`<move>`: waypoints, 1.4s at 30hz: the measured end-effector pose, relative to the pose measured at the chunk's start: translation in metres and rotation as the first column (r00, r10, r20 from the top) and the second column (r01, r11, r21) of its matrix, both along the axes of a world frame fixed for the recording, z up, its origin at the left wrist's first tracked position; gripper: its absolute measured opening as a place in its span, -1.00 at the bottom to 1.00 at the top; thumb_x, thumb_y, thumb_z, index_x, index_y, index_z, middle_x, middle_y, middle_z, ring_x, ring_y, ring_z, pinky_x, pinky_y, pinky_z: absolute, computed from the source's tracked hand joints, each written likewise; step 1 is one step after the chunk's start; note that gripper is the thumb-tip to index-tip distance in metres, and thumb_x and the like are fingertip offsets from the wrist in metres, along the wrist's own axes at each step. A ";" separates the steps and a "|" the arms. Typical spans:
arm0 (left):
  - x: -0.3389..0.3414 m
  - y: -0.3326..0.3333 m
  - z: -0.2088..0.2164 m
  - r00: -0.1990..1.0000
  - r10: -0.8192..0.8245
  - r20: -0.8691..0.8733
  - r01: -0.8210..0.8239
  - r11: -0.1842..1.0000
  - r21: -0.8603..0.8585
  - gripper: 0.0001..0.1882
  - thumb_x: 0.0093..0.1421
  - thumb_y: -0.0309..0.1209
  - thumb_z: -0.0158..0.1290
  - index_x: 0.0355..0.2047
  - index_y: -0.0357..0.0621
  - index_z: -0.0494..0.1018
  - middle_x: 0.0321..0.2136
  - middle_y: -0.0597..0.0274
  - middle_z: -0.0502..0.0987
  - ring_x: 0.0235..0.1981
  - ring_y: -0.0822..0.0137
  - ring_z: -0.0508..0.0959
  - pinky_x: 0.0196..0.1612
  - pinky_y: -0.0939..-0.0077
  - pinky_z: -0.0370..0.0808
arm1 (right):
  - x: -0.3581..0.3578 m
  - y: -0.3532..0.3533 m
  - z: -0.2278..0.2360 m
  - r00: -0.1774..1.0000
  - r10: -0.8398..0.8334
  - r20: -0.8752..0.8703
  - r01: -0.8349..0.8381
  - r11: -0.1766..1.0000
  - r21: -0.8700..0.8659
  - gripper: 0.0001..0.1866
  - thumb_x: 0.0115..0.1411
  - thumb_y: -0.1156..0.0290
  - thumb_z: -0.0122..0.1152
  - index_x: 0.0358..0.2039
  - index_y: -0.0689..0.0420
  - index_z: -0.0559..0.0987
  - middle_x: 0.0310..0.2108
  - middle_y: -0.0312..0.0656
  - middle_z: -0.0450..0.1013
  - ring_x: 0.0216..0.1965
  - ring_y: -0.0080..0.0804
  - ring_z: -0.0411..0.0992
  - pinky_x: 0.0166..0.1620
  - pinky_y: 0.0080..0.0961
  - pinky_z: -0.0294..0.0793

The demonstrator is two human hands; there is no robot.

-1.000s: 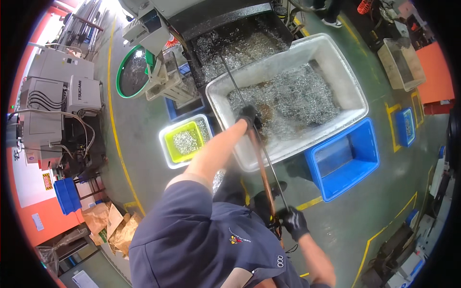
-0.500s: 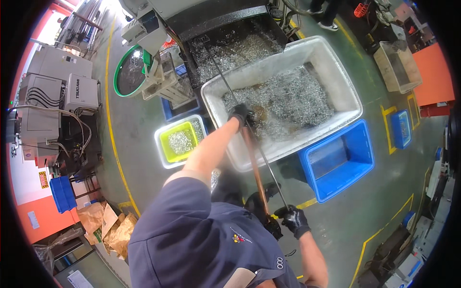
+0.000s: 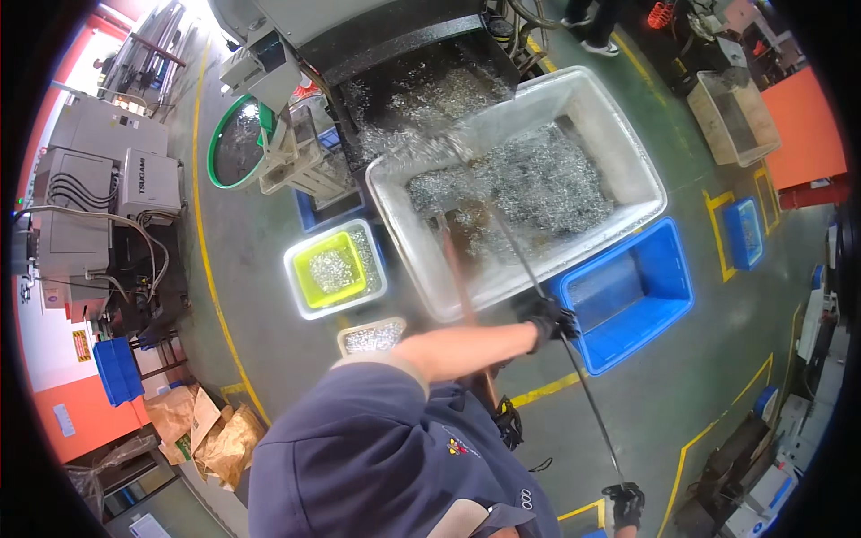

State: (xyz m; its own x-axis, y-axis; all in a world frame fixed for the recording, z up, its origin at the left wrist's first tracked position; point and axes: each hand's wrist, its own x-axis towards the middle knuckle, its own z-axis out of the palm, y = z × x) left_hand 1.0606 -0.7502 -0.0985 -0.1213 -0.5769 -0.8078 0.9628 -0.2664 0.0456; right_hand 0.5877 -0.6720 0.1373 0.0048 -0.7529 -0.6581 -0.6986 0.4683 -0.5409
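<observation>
In black gloves, both my hands are closed around a long thin metal rod [image 3: 589,394]. My left hand [image 3: 552,324] grips it partway along, by the corner of an empty-looking blue bin [image 3: 679,287]. My right hand [image 3: 625,505] has the near end, low at the right. The rod slants over a large white tub [image 3: 650,184] holding tangled silvery metal shavings [image 3: 547,184]. Its far end is blurred among shavings at the lip of a dark machine chute [image 3: 430,85]. A brown pole [image 3: 460,282] leans against the tub's near side, its lower part behind my left arm.
Left of the tub stand a white bin [image 3: 303,307] with a lime-green basket [image 3: 334,300] of shavings inside, and a small pale tray [image 3: 343,339]. A green-rimmed round container [image 3: 213,148] is farther back. A person's shoe [image 3: 599,48] shows at the top.
Both hands have moved toward me and to the right, drawing the rod back. Its far end has come from up the chute to the tub's edge, with shavings around it.
</observation>
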 end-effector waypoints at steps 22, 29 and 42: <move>0.150 0.042 -0.010 0.967 0.075 0.243 -0.131 0.967 0.221 -0.62 0.32 -0.25 -0.26 -0.19 -0.36 0.39 -0.34 -0.11 0.56 -0.42 -0.09 0.62 -0.35 0.07 0.64 | 0.116 -0.058 -0.058 0.815 0.559 -0.152 -0.550 0.829 0.103 -0.73 0.03 0.44 0.02 -0.52 -0.04 0.73 -0.58 -0.21 0.53 -0.56 -0.41 0.48 -0.44 -0.49 0.44; 0.135 0.010 -0.009 0.960 0.205 0.193 -0.213 0.977 0.019 -0.64 0.29 -0.23 -0.20 -0.26 -0.32 0.42 -0.46 -0.05 0.55 -0.42 -0.08 0.60 -0.27 -0.01 0.64 | 0.115 -0.145 -0.010 0.754 0.635 -0.169 -0.642 0.766 0.017 -0.72 0.10 0.53 -0.03 -0.60 0.15 0.66 -0.57 -0.13 0.56 -0.59 -0.39 0.46 -0.46 -0.48 0.43; -0.004 -0.039 0.039 0.985 -0.175 0.007 0.175 0.984 -0.037 -0.57 0.33 -0.20 -0.25 -0.37 -0.34 0.46 -0.48 -0.12 0.57 -0.49 -0.10 0.60 -0.34 -0.07 0.60 | -0.050 -0.005 -0.030 0.830 -0.430 0.355 0.426 0.900 0.093 -0.88 0.18 0.48 0.01 -0.45 0.25 0.46 -0.54 0.06 0.51 -0.50 -0.09 0.56 -0.30 -0.12 0.63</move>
State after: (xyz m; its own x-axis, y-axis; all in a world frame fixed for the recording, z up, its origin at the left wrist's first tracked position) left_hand 1.0562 -0.7896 -0.0595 -0.2196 -0.5766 -0.7869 0.9013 -0.4286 0.0625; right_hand 0.5377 -0.6767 0.1076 -0.0801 -0.7282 -0.6806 -0.1861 0.6817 -0.7075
